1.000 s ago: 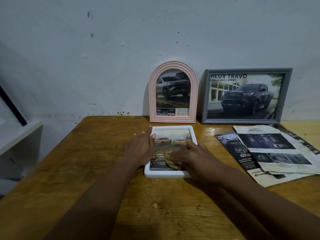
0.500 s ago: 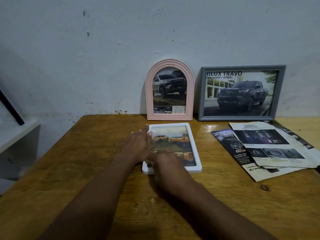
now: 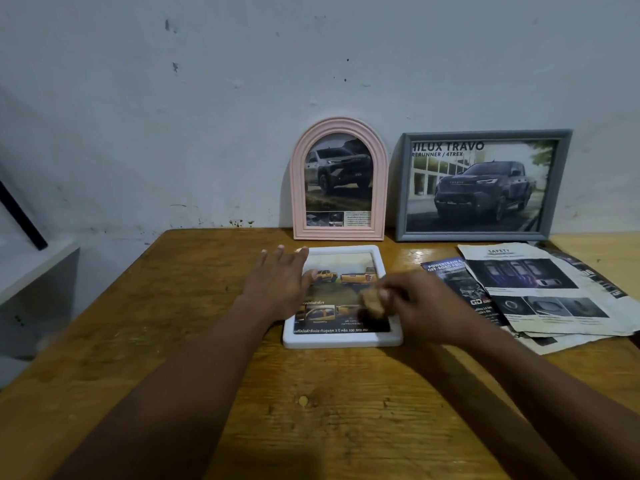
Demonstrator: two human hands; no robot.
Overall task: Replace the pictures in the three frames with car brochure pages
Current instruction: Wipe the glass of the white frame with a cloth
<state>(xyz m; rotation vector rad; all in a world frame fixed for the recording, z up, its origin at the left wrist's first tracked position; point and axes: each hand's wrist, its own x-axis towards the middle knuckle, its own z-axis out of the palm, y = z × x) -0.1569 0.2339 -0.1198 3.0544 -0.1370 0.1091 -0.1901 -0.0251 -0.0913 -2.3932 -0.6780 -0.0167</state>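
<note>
White frame [image 3: 341, 341] is lying flat on the wooden table [image 3: 311, 410] under both hands' fingers, showing a page of yellow pickups. The left hand [image 3: 277, 287] is resting on its left rim, fingers straight and spread wide. The right hand [image 3: 419, 306] is pinching a tan wad [image 3: 372, 301] in curled fingers over the lower right glass. Beyond the fingertips, a pink arched frame [image 3: 298, 188] and a grey frame [image 3: 485, 135] are leaning on the wall. Loose brochure pages [image 3: 526, 271] are lying just right of the right hand.

The desk [image 3: 311, 393] is varnished wood, grainy, with a sheen near the frames. The white frame [image 3: 341, 341] at centre looks like smooth plastic. The pink arched frame [image 3: 298, 188] is ribbed and matt, and the grey frame [image 3: 401, 188] is matt too. The brochure pages [image 3: 540, 282] at right are creased paper. The tan wad [image 3: 372, 301] looks like soft cloth.
</note>
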